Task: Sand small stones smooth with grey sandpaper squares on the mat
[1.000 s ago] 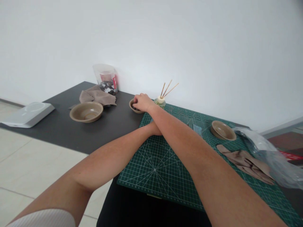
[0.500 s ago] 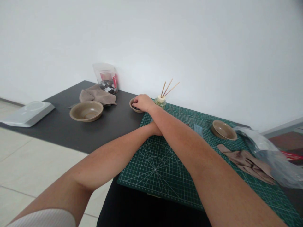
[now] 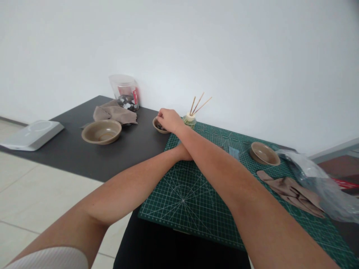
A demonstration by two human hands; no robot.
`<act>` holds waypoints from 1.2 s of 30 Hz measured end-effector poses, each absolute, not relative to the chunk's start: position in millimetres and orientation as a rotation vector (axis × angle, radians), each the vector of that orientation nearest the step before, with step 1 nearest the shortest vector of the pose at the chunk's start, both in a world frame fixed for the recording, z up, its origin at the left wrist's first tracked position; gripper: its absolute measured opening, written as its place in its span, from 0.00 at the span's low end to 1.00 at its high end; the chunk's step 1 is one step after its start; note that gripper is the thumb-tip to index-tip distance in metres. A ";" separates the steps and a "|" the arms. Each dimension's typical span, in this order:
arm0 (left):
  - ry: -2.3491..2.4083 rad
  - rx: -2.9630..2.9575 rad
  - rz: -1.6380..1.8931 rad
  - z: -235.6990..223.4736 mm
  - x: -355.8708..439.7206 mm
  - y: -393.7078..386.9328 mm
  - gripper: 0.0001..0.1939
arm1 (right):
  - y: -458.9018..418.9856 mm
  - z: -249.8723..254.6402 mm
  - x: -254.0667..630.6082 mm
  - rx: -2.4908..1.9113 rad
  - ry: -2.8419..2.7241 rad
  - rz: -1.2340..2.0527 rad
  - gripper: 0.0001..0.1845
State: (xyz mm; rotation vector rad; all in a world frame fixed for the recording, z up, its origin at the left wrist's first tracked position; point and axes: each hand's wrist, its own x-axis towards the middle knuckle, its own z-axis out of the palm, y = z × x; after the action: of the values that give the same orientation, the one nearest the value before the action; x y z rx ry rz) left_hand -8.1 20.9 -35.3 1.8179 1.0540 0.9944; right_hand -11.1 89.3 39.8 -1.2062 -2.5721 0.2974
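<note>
My right hand point(image 3: 170, 120) reaches across my left arm to a small brown bowl point(image 3: 155, 125) holding small dark pieces. Its fingertips are pinched together just over the bowl, and whatever they hold is too small to make out. My left hand point(image 3: 183, 152) lies low over the green cutting mat point(image 3: 183, 209), beneath my right forearm, which hides its fingers. A bit of light-blue material peeks out beside it. Right of my forearm, a light-blue piece point(image 3: 233, 152) rests on the mat.
A reed diffuser point(image 3: 190, 119) stands by the wall. Left are a larger bowl point(image 3: 101, 136), a brown cloth point(image 3: 114, 113), a clear tub point(image 3: 123, 91) and a white scale point(image 3: 30, 136). Rightward lie another bowl point(image 3: 265, 154), a second cloth point(image 3: 291, 192) and a plastic bag point(image 3: 322, 183).
My right hand has risen slightly out of the small bowl, its fingertips now drawn together, and more of the dark pieces show. My left hand stays put.
</note>
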 end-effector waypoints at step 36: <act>0.641 1.361 0.887 -11.1 -0.9 10.9 0.23 | 7.8 -4.7 210.5 -1.039 -1.551 1.236 0.29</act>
State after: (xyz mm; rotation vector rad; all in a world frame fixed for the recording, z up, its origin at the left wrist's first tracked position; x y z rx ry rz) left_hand -0.9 10.9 -11.1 1.3606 0.6406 0.8873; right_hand 210.5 7.8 -4.7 -1.0388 -1.5512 1.2356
